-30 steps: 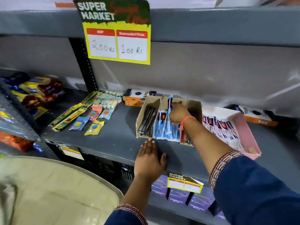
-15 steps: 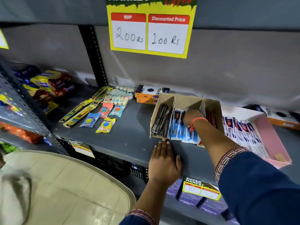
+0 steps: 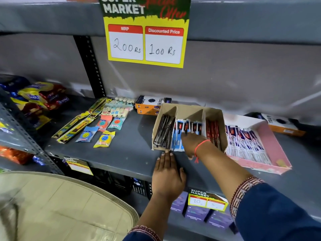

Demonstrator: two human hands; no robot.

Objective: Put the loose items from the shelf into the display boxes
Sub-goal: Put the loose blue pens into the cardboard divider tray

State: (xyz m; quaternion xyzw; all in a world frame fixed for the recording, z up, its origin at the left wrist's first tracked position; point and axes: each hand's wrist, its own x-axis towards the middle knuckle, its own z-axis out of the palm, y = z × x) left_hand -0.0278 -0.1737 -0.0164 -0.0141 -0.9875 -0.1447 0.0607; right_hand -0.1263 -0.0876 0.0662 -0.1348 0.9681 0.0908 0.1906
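Note:
A brown cardboard display box (image 3: pixel 191 108) with three compartments stands on the grey shelf (image 3: pixel 132 153). It holds black pens (image 3: pixel 163 133) on the left, blue packets (image 3: pixel 177 141) in the middle and red packets (image 3: pixel 212 129) on the right. My right hand (image 3: pixel 192 143) lies on the blue packets, fingers spread, thumb apart. Flat on the shelf in front of the box rests my left hand (image 3: pixel 167 176), fingertips touching the box's front edge. Loose sachets (image 3: pixel 104 139) and long yellow-green packs (image 3: pixel 76 127) lie to the left.
A pink display box (image 3: pixel 271 141) with white and blue packets sits to the right. Orange boxes (image 3: pixel 149 105) stand behind, another orange box (image 3: pixel 284 126) at the far right. A price sign (image 3: pixel 145 42) hangs above. Snack packs (image 3: pixel 40 96) fill the left rack; purple boxes (image 3: pixel 198 213) sit below.
My right hand held a blue packet upright over the middle compartment, then lowered it in; the hand now lies on the packets nearer the box's front. My left hand stayed put.

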